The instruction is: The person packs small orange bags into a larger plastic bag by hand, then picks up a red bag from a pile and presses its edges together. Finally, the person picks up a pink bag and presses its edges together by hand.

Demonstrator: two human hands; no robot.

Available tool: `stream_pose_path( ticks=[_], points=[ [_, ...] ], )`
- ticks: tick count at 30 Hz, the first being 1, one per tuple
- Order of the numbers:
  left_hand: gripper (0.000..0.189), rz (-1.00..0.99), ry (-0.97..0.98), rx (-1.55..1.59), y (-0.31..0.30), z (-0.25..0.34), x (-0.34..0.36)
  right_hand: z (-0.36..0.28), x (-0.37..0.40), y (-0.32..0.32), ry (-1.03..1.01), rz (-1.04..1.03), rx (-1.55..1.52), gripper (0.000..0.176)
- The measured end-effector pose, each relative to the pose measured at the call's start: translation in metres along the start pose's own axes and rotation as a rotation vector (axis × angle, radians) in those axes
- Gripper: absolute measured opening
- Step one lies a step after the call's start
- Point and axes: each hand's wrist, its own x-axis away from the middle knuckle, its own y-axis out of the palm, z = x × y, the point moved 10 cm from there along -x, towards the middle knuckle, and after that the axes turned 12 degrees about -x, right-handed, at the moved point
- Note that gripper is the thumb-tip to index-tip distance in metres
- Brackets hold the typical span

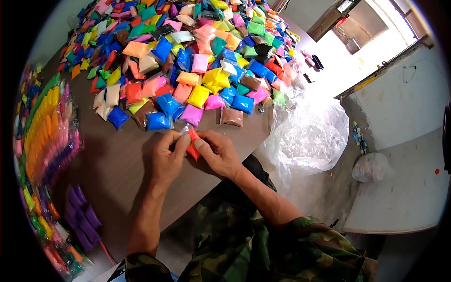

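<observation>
Between both hands is a small clear packet with a red filling [193,145], held just above the near part of the table. My left hand [167,155] pinches its upper left side, by the clear end of the wrapper. On the other side, my right hand [218,152] grips the packet with thumb and bent fingers. Just beyond the hands lie a pink packet [191,114], a blue packet [159,121] and a brown packet [232,117]. They sit at the near edge of a large heap of coloured packets [188,78].
Rows of coloured packets [44,122] line the table's left side, with purple packets [82,218] nearer me. A big clear plastic bag [310,141] hangs by the brown table's [110,155] right edge. Another filled bag [370,168] stands on the floor at right.
</observation>
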Motion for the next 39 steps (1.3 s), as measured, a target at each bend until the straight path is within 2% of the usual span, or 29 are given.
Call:
stream_pose_path(
  ticks=[2, 3, 5, 7, 9, 10, 14, 16, 20, 25, 27, 29, 36, 37, 39],
  points=[
    [0.022, 0.025, -0.159, 0.123, -0.005, -0.019, -0.001, 0.004, 0.000, -0.001, 0.044, -0.001, -0.019, 0.026],
    [0.022, 0.027, -0.162, 0.117, -0.005, -0.022, -0.003, 0.011, 0.002, -0.002, 0.104, -0.014, -0.043, 0.025],
    [0.019, 0.014, -0.034, -0.048, -0.004, -0.016, -0.006, 0.023, 0.005, 0.002, 0.173, -0.047, -0.088, 0.025],
    [0.022, -0.017, -0.073, -0.151, -0.005, -0.008, -0.007, 0.017, 0.004, 0.000, 0.061, -0.034, -0.113, 0.024],
    [0.025, -0.022, -0.060, 0.125, 0.001, 0.001, -0.006, 0.016, 0.005, 0.001, 0.045, -0.045, -0.135, 0.023],
    [0.024, -0.077, -0.146, 0.214, 0.006, -0.005, -0.005, 0.015, 0.004, 0.000, 0.050, -0.054, -0.118, 0.023],
    [0.021, -0.084, -0.144, 0.204, 0.003, -0.005, -0.004, 0.013, 0.005, 0.002, 0.050, -0.066, -0.075, 0.024],
    [0.018, -0.030, -0.062, 0.128, -0.002, -0.003, -0.004, 0.010, 0.004, 0.003, 0.050, -0.065, -0.061, 0.024],
    [0.017, -0.013, -0.024, 0.098, -0.003, 0.000, -0.001, 0.001, 0.002, 0.004, 0.015, -0.058, -0.017, 0.022],
    [0.024, -0.071, -0.039, 0.125, 0.000, 0.005, -0.003, 0.006, 0.005, -0.001, 0.023, -0.068, 0.023, 0.022],
    [0.024, -0.098, -0.075, 0.177, 0.002, 0.006, -0.004, 0.012, 0.006, -0.004, 0.101, -0.037, -0.103, 0.021],
    [0.025, -0.124, -0.111, 0.230, 0.005, 0.002, -0.004, 0.011, 0.006, -0.003, 0.089, -0.042, -0.085, 0.022],
    [0.026, -0.064, -0.007, 0.132, 0.000, -0.006, -0.004, 0.001, 0.001, 0.004, 0.043, -0.040, 0.059, 0.028],
    [0.027, -0.046, 0.044, 0.082, -0.001, 0.000, -0.004, 0.001, 0.001, 0.003, 0.045, -0.040, 0.059, 0.028],
    [0.026, -0.075, -0.003, 0.124, 0.002, -0.001, -0.004, 0.004, 0.003, 0.001, 0.080, -0.032, -0.072, 0.029]
  ],
)
